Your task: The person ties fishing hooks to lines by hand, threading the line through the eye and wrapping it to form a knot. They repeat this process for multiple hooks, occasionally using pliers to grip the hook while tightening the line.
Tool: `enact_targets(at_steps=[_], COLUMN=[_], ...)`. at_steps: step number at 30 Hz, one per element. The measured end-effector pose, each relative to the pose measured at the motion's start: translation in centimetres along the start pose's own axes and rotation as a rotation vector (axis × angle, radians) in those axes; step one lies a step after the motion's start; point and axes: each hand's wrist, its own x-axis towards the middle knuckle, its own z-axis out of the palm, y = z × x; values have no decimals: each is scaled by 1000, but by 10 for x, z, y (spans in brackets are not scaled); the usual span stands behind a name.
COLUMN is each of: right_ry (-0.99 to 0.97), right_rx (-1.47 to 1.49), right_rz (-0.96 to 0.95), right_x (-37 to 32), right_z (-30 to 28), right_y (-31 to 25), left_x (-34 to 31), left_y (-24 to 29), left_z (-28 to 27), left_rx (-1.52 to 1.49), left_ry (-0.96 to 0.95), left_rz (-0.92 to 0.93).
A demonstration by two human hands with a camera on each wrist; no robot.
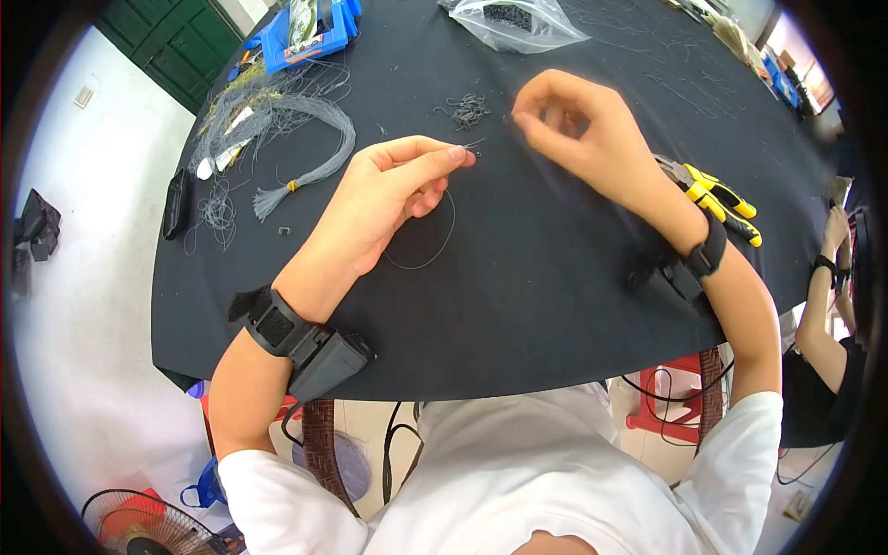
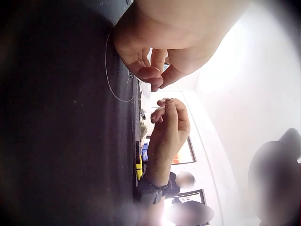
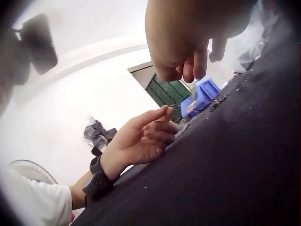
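Thumb and forefinger of the left hand [image 1: 393, 190] pinch a thin clear line [image 1: 451, 227], whose loop hangs below the fingers; a short end sticks out past the fingertips. The same loop of line [image 2: 109, 80] curves beside the left hand [image 2: 162, 42] in the left wrist view. Apart from it, to the right, the right hand [image 1: 587, 129] is raised with thumb and forefinger together. In the left wrist view a tiny curved metal piece [image 2: 170, 100] shows at the fingertips of the right hand [image 2: 167, 132]. Between and beyond the hands lies a small pile of dark hooks [image 1: 467, 111].
Yellow-handled pliers [image 1: 717, 194] lie beside the right wrist. A tied bundle of line [image 1: 324, 166] and tangled strands are at the left, near a blue tray [image 1: 310, 42]. A clear bag [image 1: 518, 23] sits at the far edge. Another person's arm [image 1: 819, 296] shows at right.
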Motion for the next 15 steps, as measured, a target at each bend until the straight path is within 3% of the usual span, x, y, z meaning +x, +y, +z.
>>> enact_targets(at_steps=[3, 15], right_ry=[9, -1], right_rx=[30, -87], right_rz=[-245, -289], right_x=[-8, -14], right_z=[6, 18], right_y=[-13, -18], left_x=[-2, -4], left_y=[1, 0], left_z=[2, 1], left_rx=[38, 112], left_ry=[-1, -40], left_rz=[-3, 51])
